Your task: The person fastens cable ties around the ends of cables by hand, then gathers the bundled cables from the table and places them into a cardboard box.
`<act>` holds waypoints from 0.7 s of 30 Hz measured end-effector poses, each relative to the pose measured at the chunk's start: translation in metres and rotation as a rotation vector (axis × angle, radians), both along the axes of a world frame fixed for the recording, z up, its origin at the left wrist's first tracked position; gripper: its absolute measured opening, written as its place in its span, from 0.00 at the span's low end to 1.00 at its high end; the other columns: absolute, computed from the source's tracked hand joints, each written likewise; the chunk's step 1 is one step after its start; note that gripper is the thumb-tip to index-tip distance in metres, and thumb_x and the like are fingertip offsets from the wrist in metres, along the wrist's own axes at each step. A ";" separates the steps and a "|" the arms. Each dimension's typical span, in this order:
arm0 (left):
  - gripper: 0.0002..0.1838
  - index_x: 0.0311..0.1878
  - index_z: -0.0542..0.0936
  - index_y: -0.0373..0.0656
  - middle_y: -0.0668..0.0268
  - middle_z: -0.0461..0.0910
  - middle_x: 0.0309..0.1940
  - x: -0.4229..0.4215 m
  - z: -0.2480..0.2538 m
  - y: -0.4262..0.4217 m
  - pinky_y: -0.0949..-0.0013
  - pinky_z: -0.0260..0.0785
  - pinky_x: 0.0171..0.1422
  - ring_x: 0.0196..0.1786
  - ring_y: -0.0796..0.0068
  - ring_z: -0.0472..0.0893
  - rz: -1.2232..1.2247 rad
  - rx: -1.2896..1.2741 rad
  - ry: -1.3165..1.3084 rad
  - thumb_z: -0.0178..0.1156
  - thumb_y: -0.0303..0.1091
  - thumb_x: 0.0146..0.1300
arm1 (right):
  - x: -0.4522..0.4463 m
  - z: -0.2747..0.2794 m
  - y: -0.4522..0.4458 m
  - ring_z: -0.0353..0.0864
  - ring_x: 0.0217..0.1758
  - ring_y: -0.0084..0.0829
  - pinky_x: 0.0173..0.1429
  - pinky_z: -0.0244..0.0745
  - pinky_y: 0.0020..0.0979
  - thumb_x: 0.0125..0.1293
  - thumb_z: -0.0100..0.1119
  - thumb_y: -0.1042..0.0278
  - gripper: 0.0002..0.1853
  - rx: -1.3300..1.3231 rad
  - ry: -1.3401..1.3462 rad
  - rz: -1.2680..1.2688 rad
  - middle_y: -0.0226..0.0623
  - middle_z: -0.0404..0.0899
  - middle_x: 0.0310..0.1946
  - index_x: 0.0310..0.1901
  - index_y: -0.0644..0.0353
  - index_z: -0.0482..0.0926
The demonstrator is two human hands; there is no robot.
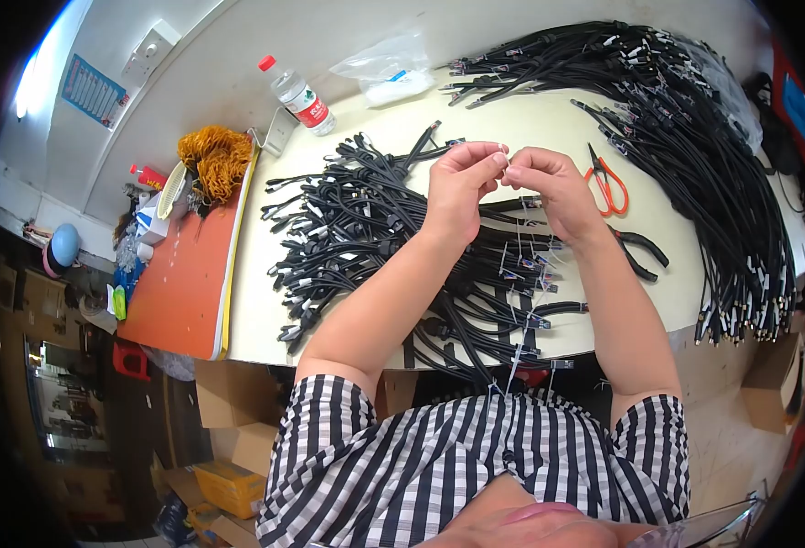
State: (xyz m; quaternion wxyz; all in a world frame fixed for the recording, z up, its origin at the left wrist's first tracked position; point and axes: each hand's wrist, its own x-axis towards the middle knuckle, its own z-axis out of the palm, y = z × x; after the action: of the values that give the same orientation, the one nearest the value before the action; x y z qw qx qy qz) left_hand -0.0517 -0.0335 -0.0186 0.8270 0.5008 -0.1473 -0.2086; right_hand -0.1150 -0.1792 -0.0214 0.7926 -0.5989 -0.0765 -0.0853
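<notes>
Pinching at the tips now: grip of left hand (462,190) and right hand (553,187) pressed together, thumbs against fingers, on a small white piece (503,150), mostly hidden. Held up over the desk (512,123), above a spread of black cables (348,228), reaching out past both sides of the left forearm. Among the cable ends below the hands, thin white strips (516,361). Just beside the right wrist, orange-handled pliers (596,165); near the right forearm, a black-handled tool (647,243). Farther right, a great heap of black cables (686,173)! Over at the back, a red-capped bottle (307,105) and a clear plastic bag (393,78). Off left, an orange board (183,283).
</notes>
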 end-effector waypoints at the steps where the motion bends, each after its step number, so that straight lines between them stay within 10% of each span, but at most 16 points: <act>1: 0.07 0.42 0.83 0.39 0.70 0.83 0.34 0.000 -0.001 0.000 0.80 0.67 0.35 0.32 0.85 0.78 0.014 0.001 -0.051 0.65 0.26 0.60 | 0.000 0.000 0.000 0.72 0.36 0.19 0.48 0.65 0.24 0.63 0.61 0.69 0.06 0.002 0.001 -0.002 0.28 0.79 0.29 0.30 0.61 0.81; 21: 0.05 0.40 0.83 0.35 0.66 0.84 0.35 -0.005 -0.001 -0.003 0.77 0.71 0.42 0.36 0.82 0.80 0.115 0.102 -0.401 0.64 0.21 0.60 | 0.000 0.001 0.000 0.70 0.36 0.20 0.47 0.64 0.24 0.62 0.61 0.68 0.08 0.048 0.031 -0.002 0.28 0.78 0.27 0.27 0.60 0.79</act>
State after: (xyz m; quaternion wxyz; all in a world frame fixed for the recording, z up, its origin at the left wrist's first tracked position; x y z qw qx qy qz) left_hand -0.0565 -0.0366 -0.0199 0.7655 0.5809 -0.2692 -0.0643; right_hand -0.1150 -0.1795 -0.0203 0.8079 -0.5809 -0.0615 -0.0783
